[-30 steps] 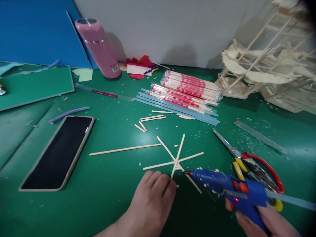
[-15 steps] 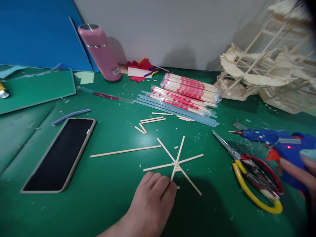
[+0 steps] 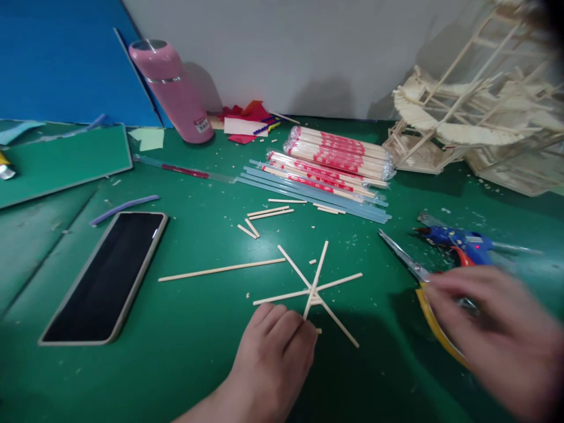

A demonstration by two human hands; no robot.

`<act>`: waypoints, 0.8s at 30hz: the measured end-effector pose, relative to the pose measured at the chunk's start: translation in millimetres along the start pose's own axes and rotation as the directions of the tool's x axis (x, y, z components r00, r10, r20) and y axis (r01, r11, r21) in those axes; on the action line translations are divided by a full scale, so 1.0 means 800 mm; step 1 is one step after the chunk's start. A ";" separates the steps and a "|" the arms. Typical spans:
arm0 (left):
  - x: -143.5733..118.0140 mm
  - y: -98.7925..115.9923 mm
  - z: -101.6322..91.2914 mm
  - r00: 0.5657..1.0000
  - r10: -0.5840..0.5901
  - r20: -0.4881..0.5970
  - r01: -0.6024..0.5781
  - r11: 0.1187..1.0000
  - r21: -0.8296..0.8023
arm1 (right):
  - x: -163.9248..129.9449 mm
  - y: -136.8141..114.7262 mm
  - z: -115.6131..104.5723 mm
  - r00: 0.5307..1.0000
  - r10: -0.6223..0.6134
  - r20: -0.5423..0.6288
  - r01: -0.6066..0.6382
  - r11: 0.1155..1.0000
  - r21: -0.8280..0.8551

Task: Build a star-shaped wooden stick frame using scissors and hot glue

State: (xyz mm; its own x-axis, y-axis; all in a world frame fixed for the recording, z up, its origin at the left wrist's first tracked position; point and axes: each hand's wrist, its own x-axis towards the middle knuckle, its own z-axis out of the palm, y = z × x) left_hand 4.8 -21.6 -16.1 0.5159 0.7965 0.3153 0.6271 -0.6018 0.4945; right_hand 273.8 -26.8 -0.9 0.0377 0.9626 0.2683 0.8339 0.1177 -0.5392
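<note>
Down on the green, crumb-flecked cutting mat [image 3: 185, 329], thin pale wooden sticks lie crossed into a flat star [image 3: 314, 289], their round, matte lengths meeting at one point near the mat's middle. The left hand [image 3: 275, 352] rests at the star's near side, fingers curled close together and pressing the lower end of one upright spoke against the mat. The right hand [image 3: 493, 335] is blurred, spread open with fingers apart above the scissors [image 3: 429, 294]; whether it touches them I cannot tell, and it covers their handles so that only a yellow loop and the bright metal blades show. Just beyond the scissors lies a blue plastic glue gun [image 3: 458, 242] on its side, its nozzle toward the star. A single long stick [image 3: 222, 269] lies left of the star, apart from it, and a few short offcuts [image 3: 264, 216] sit farther back. Left again is a dark, glossy phone [image 3: 108, 276], flat and face up, with a limp purple strip [image 3: 123, 205] near its upper end. Behind the offcuts, clear plastic sleeves hold packs of chopsticks [image 3: 339, 157] printed in red, resting beside pale blue translucent glue rods [image 3: 317, 197]. A smooth pink flask [image 3: 171, 88] stands tilted in view by the wall, and a spindly stick-built model [image 3: 467, 126] fills the far right corner.
</note>
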 end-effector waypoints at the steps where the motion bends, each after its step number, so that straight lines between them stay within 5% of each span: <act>1: 0.000 0.001 0.000 1.000 -0.002 0.000 0.002 1.000 -0.001 | 0.000 -0.030 0.014 0.975 -0.192 0.109 0.187 0.981 0.050; 2: 0.000 0.001 0.001 1.000 -0.004 0.003 0.004 1.000 -0.004 | 0.000 -0.055 0.028 0.927 -0.307 0.214 0.280 0.949 0.144; 5: 0.000 0.001 0.003 1.000 0.010 0.010 -0.010 1.000 -0.003 | -0.003 -0.093 0.063 0.883 -0.338 0.327 0.261 0.930 0.257; 12: 0.000 0.000 0.004 0.998 0.053 -0.017 -0.053 0.998 0.019 | -0.003 -0.088 0.078 0.838 -0.359 0.411 0.270 0.927 0.260; 18: 0.001 -0.005 0.004 0.996 -0.086 0.014 0.085 0.994 0.069 | 0.001 -0.073 0.081 0.884 -0.312 0.347 0.217 0.933 0.286; 24: 0.006 -0.007 0.004 0.994 -0.100 0.039 0.097 0.993 0.072 | 0.001 -0.068 0.086 0.896 -0.322 0.305 0.232 0.927 0.295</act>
State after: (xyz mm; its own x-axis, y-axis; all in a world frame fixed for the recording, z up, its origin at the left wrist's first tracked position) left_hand 5.4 -14.3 -20.1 0.4730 0.8497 0.2330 0.7144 -0.5247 0.4630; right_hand 191.0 -15.7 -26.3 -0.4026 0.8994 0.1704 0.6192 0.4046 -0.6730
